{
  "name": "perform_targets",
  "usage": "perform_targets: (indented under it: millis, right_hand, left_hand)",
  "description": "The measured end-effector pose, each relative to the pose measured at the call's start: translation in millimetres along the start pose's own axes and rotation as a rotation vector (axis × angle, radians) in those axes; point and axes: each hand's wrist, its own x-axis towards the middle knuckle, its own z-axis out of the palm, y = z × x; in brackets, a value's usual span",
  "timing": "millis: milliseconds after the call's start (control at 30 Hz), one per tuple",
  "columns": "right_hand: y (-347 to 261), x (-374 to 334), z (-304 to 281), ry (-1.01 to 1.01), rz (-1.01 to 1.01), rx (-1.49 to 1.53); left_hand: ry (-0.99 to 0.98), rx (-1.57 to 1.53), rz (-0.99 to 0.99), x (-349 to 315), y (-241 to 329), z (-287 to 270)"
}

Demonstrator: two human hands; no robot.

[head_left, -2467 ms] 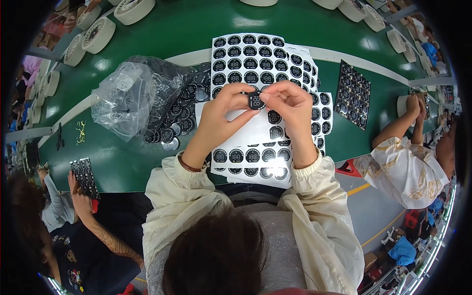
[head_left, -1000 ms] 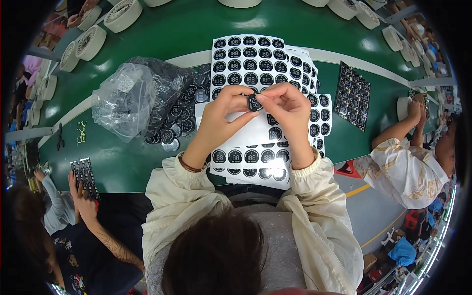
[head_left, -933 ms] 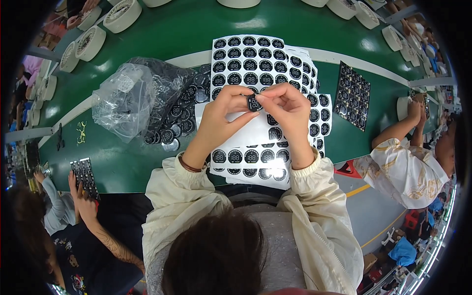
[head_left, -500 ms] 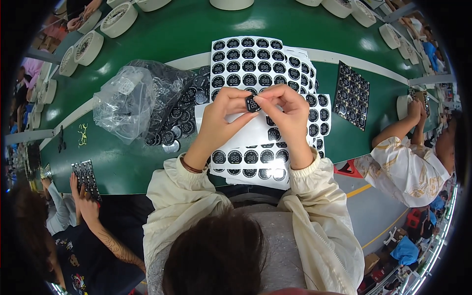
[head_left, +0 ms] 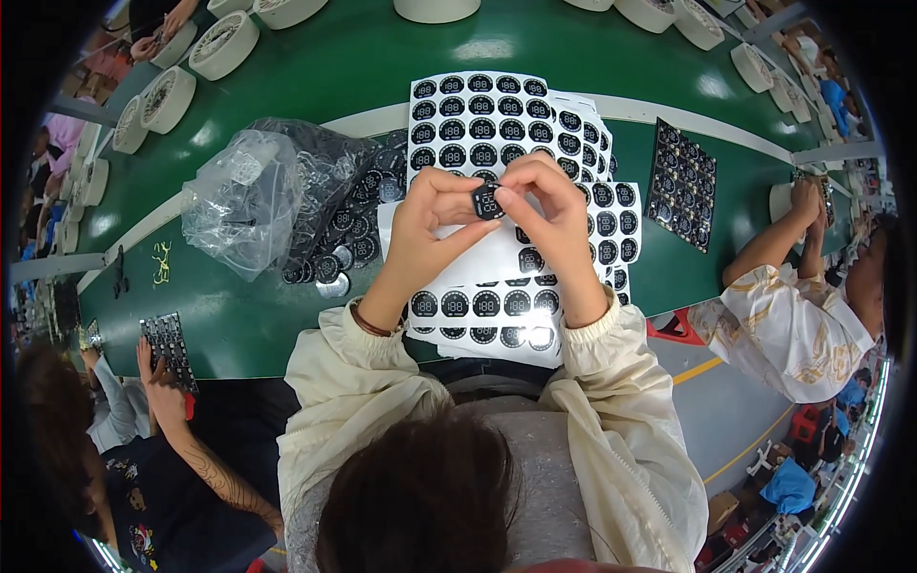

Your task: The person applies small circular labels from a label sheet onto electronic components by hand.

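Observation:
A small round black display piece (head_left: 484, 202) is held up over the stack of sticker sheets. My left hand (head_left: 427, 222) pinches its left side between thumb and fingers. From the right, the thumb and fingertips of my right hand (head_left: 552, 212) press on its face and edge. Below both hands lie white sheets (head_left: 449, 266) with rows of black round stickers, some spots bare. Left of the sheets spreads a pile of similar black discs (head_left: 342, 226), beside a clear plastic bag (head_left: 250, 196).
On the green table (head_left: 250, 320), a panel of black circuit boards (head_left: 682, 186) lies to the right. White round housings (head_left: 226, 46) line the far side. A co-worker's hand (head_left: 164, 393) touches another board panel at left; another person (head_left: 793, 315) works at right.
The display piece has shifted slightly left and turned a little in my fingers. My right fingers have moved over its edge. The white housings at the back have slid slightly left.

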Motion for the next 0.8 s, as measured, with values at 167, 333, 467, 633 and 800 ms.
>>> perform_targets:
  millis: [167, 333, 467, 633, 800]
  right_hand:
    - [3, -3, -3, -0.11, 0.022, 0.061]
    - [7, -6, -3, -0.161, 0.043, 0.067]
    - [1, -6, 8, -0.067, 0.134, 0.121]
    - [-16, -6, -18, 0.09, 0.139, 0.069]
    - [-35, -24, -42, -0.121, 0.229, -0.526]
  left_hand:
    - [-0.011, 0.069, 0.006, -2, 1, 1]
    - [-0.029, 0.17, 0.063, -1, 7, -2]
    - [-0.02, 0.597, 0.203, 3, 29, -11]
    - [0.393, 0.817, -0.061, -12, 32, -48]
    - [0.493, 1.105, -0.182, -49, 35, -71]
